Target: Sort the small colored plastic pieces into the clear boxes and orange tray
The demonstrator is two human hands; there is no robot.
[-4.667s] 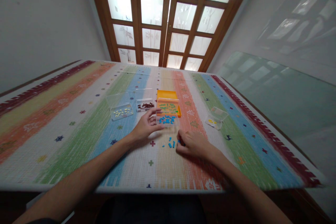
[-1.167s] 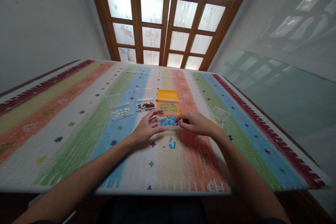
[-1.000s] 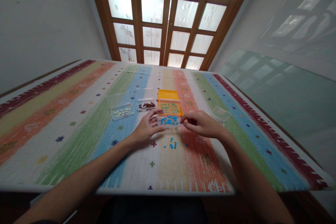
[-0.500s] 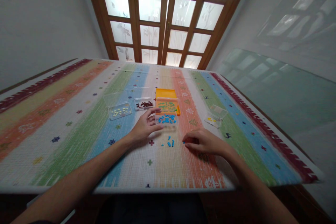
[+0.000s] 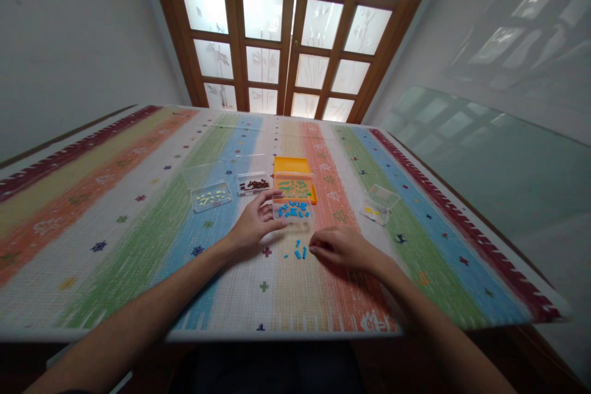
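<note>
My left hand (image 5: 255, 220) curls around the left side of a clear plastic box (image 5: 313, 221) full of small blue pieces (image 5: 295, 210), thumb at its near edge and a finger at its far edge. My right hand (image 5: 337, 247) is pinched closed over the orange stripe, its fingertips beside several loose blue pieces (image 5: 298, 253) on the cloth. Whatever the fingertips may hold is hidden. Just beyond the blue box, a clear box of green pieces (image 5: 295, 188) rests on a yellow-orange case (image 5: 292, 164).
Left of centre are open clear boxes, one with dark brown pieces (image 5: 255, 184) and one with pale yellow pieces (image 5: 211, 197). A small open box with yellow pieces (image 5: 373, 212) lies to the right. A striped tablecloth (image 5: 138, 246) covers the table before wood-framed glass doors (image 5: 286, 43).
My right hand has moved left, closer to the loose blue pieces. A blue bit that showed at its fingertips is now out of sight. My left hand stays at the box.
</note>
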